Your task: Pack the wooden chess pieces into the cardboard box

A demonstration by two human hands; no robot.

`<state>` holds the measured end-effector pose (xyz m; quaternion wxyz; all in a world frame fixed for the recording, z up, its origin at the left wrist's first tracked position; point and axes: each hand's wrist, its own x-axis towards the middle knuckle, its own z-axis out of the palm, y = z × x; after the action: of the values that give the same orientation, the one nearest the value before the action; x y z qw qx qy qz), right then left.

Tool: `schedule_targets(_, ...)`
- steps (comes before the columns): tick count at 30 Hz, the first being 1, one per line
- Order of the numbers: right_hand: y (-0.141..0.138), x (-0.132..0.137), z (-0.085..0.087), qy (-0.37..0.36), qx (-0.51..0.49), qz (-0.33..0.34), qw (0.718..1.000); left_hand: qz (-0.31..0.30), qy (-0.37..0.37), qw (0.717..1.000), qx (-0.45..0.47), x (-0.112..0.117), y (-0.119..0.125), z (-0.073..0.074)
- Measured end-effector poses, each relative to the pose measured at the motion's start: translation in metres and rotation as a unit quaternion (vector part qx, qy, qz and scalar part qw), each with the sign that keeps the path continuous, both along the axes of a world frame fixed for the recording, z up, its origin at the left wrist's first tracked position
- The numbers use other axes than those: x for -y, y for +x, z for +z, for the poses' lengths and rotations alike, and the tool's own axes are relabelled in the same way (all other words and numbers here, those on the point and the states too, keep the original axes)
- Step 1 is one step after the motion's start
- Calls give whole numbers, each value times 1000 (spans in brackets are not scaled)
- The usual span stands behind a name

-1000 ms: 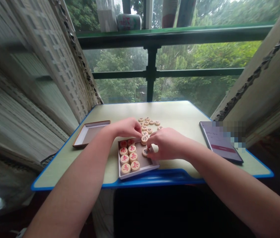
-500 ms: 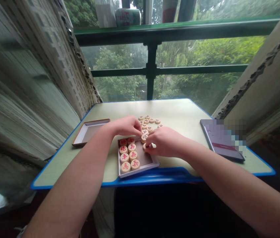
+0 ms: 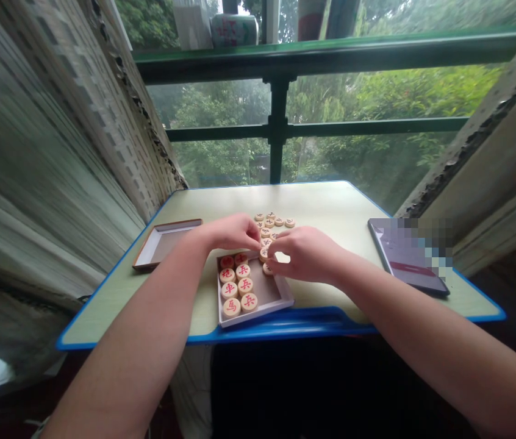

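A shallow white box (image 3: 280, 299) lies at the table's near edge and holds several round wooden chess pieces (image 3: 240, 286) with red characters, laid in two columns on its left side. My left hand (image 3: 233, 233) rests curled at the box's far edge, fingertips pinched by a piece. My right hand (image 3: 301, 253) is closed over the box's far right part, its fingertips on a wooden piece (image 3: 265, 255). Another piece (image 3: 268, 269) lies in the box just under those fingers. Several loose pieces (image 3: 274, 222) sit on the table beyond both hands.
The box lid (image 3: 164, 242) lies on the left of the pale table (image 3: 331, 207) with blue edging. A dark tablet (image 3: 404, 259) lies at the right. Woven blinds flank both sides. A green window rail with a can (image 3: 233, 29) runs behind.
My right hand has moved slightly away from me, from over the box's middle towards its far edge. The left hand has stayed in place. The camera has tilted a little.
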<state>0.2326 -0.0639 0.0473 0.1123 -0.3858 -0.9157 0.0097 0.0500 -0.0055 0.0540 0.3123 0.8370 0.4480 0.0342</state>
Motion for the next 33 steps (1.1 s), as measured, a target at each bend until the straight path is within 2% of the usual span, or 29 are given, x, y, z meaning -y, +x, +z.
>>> schedule_targets(7, 3, -10, -5, 23, 9, -64, 998, 2, -19, 1000, 17, -4, -4, -4)
schedule_targets(24, 3, -9, -5, 27, 1, -36, 999, -6, -45, 998, 32, -6, -8, -6)
schedule_targets(26, 5, -11, -4, 39, -21, -53, 998, -7, -47, 998, 38, -6, -7, -6)
schedule_targets(29, 10, -21, -7, 64, -63, -115, 989, -12, -47, 998, 43, -4, -5, -5)
schedule_targets(31, 13, -31, -13, 65, -85, -153, 982, -19, -49, 998, 41, -3, -3, -5)
schedule_targets(33, 15, -41, -21, 52, -95, -155, 982, -13, -48, 998, 44, -3, -3, -6)
